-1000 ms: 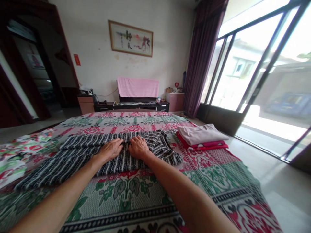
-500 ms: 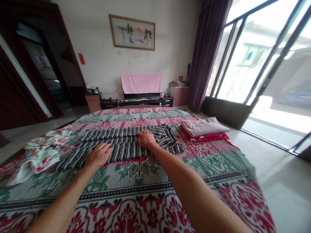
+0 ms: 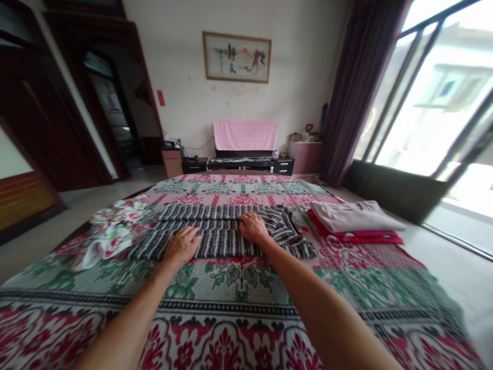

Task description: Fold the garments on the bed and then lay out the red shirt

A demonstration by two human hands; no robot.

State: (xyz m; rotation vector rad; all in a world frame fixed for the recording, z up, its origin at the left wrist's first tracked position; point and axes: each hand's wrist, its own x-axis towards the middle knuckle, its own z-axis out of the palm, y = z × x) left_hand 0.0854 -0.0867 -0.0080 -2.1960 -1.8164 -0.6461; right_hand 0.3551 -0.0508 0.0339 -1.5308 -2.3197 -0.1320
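A black-and-white striped knit garment (image 3: 219,241) lies flat on a red, green and white floral cloth (image 3: 231,307), its long axis from nine to three o'clock, under both hands and reaching toward twelve beyond the left fingertips. The left hand (image 3: 182,245), fingers slightly apart, rests on its near edge, closer to the nine-o'clock end; the right hand (image 3: 254,227), fingers bent and close together, is nearer the collar end at three, though whether they pinch the knit I cannot tell. Farther toward three sits a pale folded top (image 3: 356,216).
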